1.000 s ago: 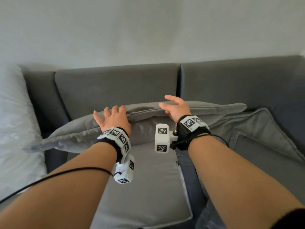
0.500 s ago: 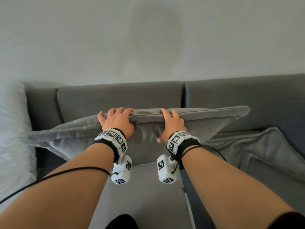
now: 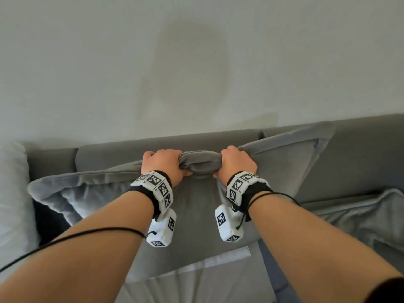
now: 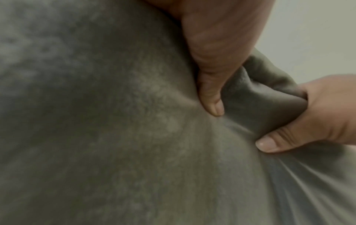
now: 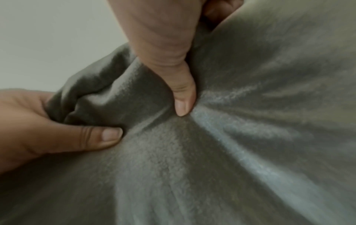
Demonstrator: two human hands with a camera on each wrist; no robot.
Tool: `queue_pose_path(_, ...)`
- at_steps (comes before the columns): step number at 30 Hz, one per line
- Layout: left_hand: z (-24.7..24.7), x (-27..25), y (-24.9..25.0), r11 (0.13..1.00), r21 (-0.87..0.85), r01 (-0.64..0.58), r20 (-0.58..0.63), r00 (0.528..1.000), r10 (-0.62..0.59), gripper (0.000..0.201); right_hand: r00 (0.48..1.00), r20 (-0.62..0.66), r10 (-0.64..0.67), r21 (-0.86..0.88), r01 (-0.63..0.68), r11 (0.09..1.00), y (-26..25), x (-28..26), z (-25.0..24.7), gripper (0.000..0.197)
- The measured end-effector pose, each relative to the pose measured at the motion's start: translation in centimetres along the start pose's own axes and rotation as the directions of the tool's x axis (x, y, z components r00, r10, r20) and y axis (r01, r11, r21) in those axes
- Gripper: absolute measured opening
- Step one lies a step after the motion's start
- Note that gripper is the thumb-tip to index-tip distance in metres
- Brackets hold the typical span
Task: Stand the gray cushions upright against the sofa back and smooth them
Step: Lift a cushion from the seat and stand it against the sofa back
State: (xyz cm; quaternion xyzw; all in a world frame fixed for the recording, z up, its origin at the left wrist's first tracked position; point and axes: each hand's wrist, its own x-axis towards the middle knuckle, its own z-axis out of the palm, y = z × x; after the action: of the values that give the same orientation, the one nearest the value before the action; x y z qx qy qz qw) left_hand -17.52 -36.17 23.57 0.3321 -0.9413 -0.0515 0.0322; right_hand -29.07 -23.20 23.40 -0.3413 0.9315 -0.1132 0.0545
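A large gray cushion [image 3: 196, 206] is lifted on edge in front of the sofa back [image 3: 122, 152], its right corner higher than its left. My left hand [image 3: 162, 165] and right hand [image 3: 237, 162] grip its top edge close together, bunching the fabric [image 3: 200, 164] between them. In the left wrist view my left hand [image 4: 212, 91] digs its thumb into the gray cushion [image 4: 115, 137], with my right hand [image 4: 308, 124] beside it. In the right wrist view my right hand [image 5: 179, 85] presses its thumb into the gray cushion [image 5: 192, 167]. A second gray cushion [image 3: 358, 215] lies flat at right.
A white pillow [image 3: 12, 193] leans at the sofa's left end. The sofa seat [image 3: 196, 281] shows below the lifted cushion. A plain pale wall [image 3: 196, 62] rises behind the sofa. A black cable [image 3: 76, 235] runs along my left forearm.
Both hands went from resting flat on the cushion's top edge to gripping it. They moved closer together and raised the cushion, bunching its edge and tipping the right corner up.
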Motion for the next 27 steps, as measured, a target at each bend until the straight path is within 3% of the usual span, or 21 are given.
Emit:
queue_pose_path(6, -3.6, 6.5, -3.5, 0.999, 0.013, 0.034, 0.067, 0.997, -0.035, 0.031, 0.995, 0.099, -0.019, -0.015, 0.021, 1.000, -3.9, 6.1, -3.0, 0.038)
queue_pose_path(9, -2.2, 9.2, -5.2, 0.998, 0.009, 0.063, 0.162, 0.985, -0.063, 0.032, 0.981, 0.189, -0.031, -0.050, 0.041, 0.998, -4.8, 8.7, -1.5, 0.041)
queue_pose_path(12, 1.0, 11.0, -6.6, 0.994, 0.006, 0.108, 0.088, 0.990, -0.109, 0.033, 0.993, 0.102, -0.062, -0.042, 0.067, 0.997, -5.3, 10.6, 2.4, 0.058)
queue_pose_path(14, 2.7, 11.9, -7.2, 0.992, 0.015, 0.122, 0.013, 0.992, -0.122, 0.045, 0.995, 0.056, -0.077, -0.036, 0.079, 0.996, -5.1, 11.4, 4.2, 0.073)
queue_pose_path(18, 5.3, 14.4, -7.7, 0.993, -0.008, 0.121, -0.093, 0.988, -0.121, 0.064, 0.990, 0.121, -0.075, -0.025, 0.079, 0.997, -4.2, 13.7, 6.1, 0.110)
queue_pose_path(23, 6.2, 16.7, -8.8, 0.994, 0.030, 0.102, 0.033, 0.994, -0.103, 0.121, 0.996, 0.071, -0.046, -0.181, 0.058, 0.982, -4.7, 15.8, 8.9, 0.140)
queue_pose_path(27, 6.8, 18.4, -9.0, 0.992, 0.031, 0.125, 0.020, 0.992, -0.126, 0.128, 1.000, 0.016, -0.020, -0.195, 0.023, 0.981, -5.3, 17.3, 9.6, 0.143)
